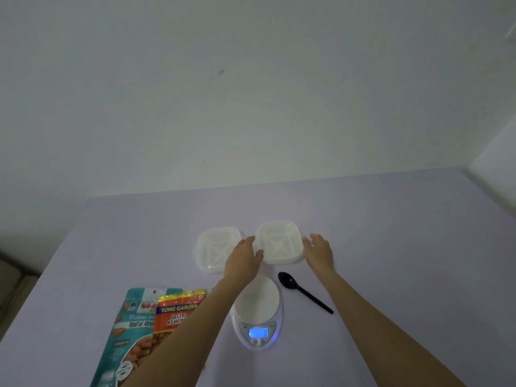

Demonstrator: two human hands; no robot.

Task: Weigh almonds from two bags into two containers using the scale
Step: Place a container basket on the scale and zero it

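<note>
White plastic container lies squarely between left grip and right grip, both with fingers apart, clamped on nothing. We judge them equally near; scale sits behind the grips, toward us, on the worktop.

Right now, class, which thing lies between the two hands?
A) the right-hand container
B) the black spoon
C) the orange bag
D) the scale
A: the left hand and right hand flank the right-hand container, with the scale and black spoon nearer the camera.
</note>
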